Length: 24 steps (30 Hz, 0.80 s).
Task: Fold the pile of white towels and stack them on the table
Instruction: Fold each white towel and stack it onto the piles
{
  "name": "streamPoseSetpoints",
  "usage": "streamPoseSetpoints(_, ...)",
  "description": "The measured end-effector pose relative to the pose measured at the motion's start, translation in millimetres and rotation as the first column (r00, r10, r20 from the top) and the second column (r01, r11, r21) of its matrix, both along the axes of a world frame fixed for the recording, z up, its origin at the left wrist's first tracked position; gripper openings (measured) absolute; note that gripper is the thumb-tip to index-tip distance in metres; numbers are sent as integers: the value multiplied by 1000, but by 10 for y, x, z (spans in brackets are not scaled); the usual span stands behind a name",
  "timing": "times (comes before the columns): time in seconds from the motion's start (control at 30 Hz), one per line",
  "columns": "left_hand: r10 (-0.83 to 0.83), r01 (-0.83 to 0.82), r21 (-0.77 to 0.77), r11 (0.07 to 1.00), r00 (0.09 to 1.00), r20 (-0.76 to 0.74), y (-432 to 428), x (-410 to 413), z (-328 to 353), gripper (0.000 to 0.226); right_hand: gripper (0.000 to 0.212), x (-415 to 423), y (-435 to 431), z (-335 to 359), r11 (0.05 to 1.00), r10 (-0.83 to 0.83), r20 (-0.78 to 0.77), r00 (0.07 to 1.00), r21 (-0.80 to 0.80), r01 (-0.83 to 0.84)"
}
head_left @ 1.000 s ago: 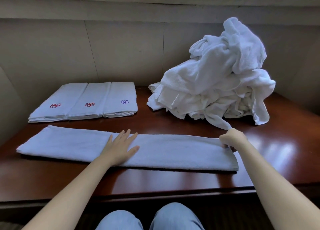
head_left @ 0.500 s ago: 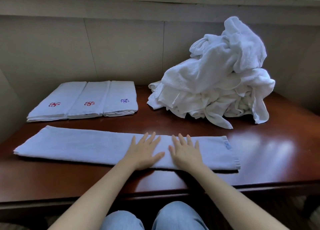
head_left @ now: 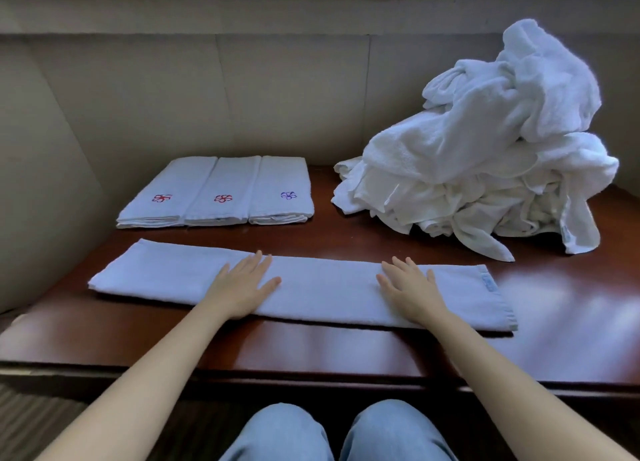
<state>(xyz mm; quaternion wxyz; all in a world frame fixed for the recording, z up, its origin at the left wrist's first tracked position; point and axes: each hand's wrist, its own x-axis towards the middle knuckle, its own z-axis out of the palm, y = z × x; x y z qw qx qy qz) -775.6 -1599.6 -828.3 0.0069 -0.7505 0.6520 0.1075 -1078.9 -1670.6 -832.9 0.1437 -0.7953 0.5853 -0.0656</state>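
Note:
A long white towel, folded into a narrow strip, lies across the front of the dark wooden table. My left hand presses flat on it left of the middle, fingers straight. My right hand presses flat on its right part, fingers spread. A tall pile of crumpled white towels sits at the back right. Three folded towels lie side by side at the back left, two with red flower marks and one with a blue one.
A pale panelled wall stands close behind the table and along its left side. The table's front edge runs just above my knees in light jeans.
My right hand went from gripping the strip's right end to lying flat beside the left hand at the middle, then slid right. My left hand slid slightly left. The camera view shifted right and closer.

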Motion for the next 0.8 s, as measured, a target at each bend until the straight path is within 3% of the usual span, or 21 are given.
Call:
streamPoseSetpoints(0.17,342,-342,35,939,940,-2,212,864,37,62,45,935,48,48,954,282,-22,959,-102,-282)
streamPoseSetpoints(0.33,536,-536,28,844,844,-18,487,1462,-23,61,55,1796,148,-41,901,427,-72,901,-48,-431)
streamPoseSetpoints(0.4,677,-679,-13,734,733,-64,635,1675,-58,67,57,1831,81,-103,902,427,-77,901,-41,-431)
streamPoseSetpoints(0.5,844,-893,-80,444,446,-296,775,1777,-84,76,58,1829,4,-146,892,445,-85,892,-47,-450)
streamPoseSetpoints(0.6,678,-973,-189,136,230,-698,677,1570,-44,71,58,1849,-7,-143,892,443,-83,893,-57,-448)
streamPoseSetpoints(0.67,439,-999,-33,-40,12,-898,570,1375,57,68,56,1834,18,-132,888,453,-56,890,-67,-456)
streamPoseSetpoints(0.7,350,-995,83,-56,-98,-932,521,1290,112,66,55,1816,28,-125,884,461,-12,887,-76,-461)
streamPoseSetpoints(0.73,279,-980,196,-14,-192,-941,475,1217,161,63,52,1791,43,-116,889,456,74,887,-84,-450)
streamPoseSetpoints(0.8,175,-934,331,139,-306,-936,368,1077,243,55,41,1736,95,-59,934,347,375,860,-61,-351)
